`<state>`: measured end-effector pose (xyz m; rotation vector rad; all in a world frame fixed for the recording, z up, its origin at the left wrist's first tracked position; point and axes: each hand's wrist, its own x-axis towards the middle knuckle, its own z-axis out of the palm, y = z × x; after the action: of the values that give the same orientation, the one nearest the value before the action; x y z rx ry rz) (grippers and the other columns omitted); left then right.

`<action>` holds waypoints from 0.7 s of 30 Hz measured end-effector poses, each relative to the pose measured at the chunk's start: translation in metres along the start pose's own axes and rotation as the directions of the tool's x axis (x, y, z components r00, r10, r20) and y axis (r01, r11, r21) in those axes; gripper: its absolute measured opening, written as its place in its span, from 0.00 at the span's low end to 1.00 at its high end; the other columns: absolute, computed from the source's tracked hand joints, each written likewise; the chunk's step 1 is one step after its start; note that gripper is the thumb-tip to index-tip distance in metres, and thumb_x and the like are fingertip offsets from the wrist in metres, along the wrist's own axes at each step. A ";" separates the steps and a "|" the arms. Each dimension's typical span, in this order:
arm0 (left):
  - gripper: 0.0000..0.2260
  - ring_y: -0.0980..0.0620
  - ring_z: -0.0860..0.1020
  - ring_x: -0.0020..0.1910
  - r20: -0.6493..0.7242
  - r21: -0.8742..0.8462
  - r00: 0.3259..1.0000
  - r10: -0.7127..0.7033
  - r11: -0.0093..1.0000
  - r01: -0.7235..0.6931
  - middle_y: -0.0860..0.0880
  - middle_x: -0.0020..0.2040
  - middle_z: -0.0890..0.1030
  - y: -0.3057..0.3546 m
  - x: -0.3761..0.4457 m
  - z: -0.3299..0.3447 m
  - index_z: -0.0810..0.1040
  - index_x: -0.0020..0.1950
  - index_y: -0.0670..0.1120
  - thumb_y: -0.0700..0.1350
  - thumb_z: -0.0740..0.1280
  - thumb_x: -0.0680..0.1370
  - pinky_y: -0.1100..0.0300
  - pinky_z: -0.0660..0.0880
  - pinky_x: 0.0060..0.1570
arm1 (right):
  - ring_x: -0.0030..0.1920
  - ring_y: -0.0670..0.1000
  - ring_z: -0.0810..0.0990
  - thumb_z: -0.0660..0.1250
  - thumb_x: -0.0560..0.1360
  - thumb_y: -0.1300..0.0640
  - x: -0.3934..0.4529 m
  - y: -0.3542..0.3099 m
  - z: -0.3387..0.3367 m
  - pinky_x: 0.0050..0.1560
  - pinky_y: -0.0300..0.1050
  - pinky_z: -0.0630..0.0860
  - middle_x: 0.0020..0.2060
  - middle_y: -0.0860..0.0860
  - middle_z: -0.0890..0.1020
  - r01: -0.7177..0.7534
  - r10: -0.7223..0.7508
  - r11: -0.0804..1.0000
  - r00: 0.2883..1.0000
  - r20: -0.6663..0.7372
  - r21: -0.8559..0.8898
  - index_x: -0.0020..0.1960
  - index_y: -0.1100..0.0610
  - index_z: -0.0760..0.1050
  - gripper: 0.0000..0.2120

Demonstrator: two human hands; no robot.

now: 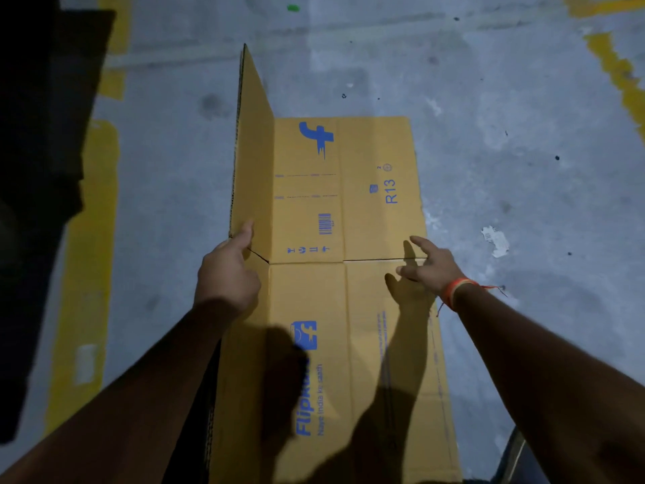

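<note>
The left hand (pixel 227 270) grips the near corner of the upright side panel (pixel 254 151), with the thumb pressed on the panel's inner face and the other fingers hidden behind it. This panel belongs to the brown corrugated cardboard box (pixel 307 291) with blue print, and it stands raised along the box's left fold. The right hand (pixel 432 267) is spread with straight fingers and holds nothing. It sits over the box's right edge, beside the slit between two flaps, and casts a shadow on the board. Contact with the board cannot be confirmed. An orange thread wristband (pixel 457 291) circles the right wrist.

The rest of the box lies flattened on the grey concrete floor (pixel 488 99), running lengthwise away from the person. A torn white paper scrap (pixel 495 241) lies on the floor to the right of the box. Worn yellow painted lines (pixel 87 239) run to the left, beside a dark object (pixel 35 169) whose identity cannot be determined.
</note>
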<state>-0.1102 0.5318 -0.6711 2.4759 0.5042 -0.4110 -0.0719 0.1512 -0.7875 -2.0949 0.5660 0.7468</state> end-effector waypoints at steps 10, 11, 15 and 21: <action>0.41 0.42 0.81 0.59 -0.027 -0.054 0.998 -0.049 0.997 0.047 0.47 0.77 0.69 -0.012 0.005 -0.005 0.56 0.81 0.64 0.30 0.65 0.78 0.59 0.81 0.49 | 0.71 0.45 0.70 0.78 0.71 0.61 -0.056 -0.034 -0.023 0.73 0.45 0.65 0.71 0.44 0.73 0.199 -0.219 0.968 0.967 0.130 0.152 0.76 0.49 0.70 0.36; 0.41 0.42 0.81 0.59 -0.025 -0.053 0.998 -0.051 0.997 0.050 0.48 0.78 0.68 -0.010 0.005 -0.006 0.56 0.81 0.64 0.30 0.65 0.78 0.57 0.82 0.52 | 0.71 0.44 0.70 0.78 0.70 0.61 -0.060 -0.034 -0.022 0.73 0.43 0.64 0.70 0.43 0.74 0.223 -0.244 0.962 0.961 0.127 0.157 0.75 0.49 0.70 0.36; 0.42 0.41 0.80 0.60 -0.006 -0.049 1.000 -0.028 0.998 0.028 0.47 0.77 0.69 -0.005 0.001 -0.007 0.56 0.81 0.62 0.29 0.66 0.77 0.49 0.80 0.61 | 0.74 0.39 0.66 0.81 0.68 0.61 -0.076 -0.033 -0.017 0.74 0.40 0.61 0.73 0.41 0.71 0.317 -0.327 0.942 0.940 0.094 0.110 0.78 0.47 0.66 0.43; 0.41 0.43 0.80 0.61 -0.016 -0.075 1.000 0.015 0.997 -0.017 0.45 0.77 0.70 -0.005 -0.003 -0.009 0.58 0.82 0.59 0.28 0.65 0.76 0.55 0.77 0.63 | 0.73 0.43 0.66 0.78 0.71 0.62 -0.088 -0.049 0.004 0.75 0.37 0.61 0.72 0.39 0.67 0.431 -0.431 0.897 0.902 0.023 -0.101 0.80 0.44 0.60 0.44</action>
<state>-0.1136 0.5403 -0.6655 2.4106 0.4966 -0.3608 -0.1064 0.1930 -0.7032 -2.2070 0.0486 0.5251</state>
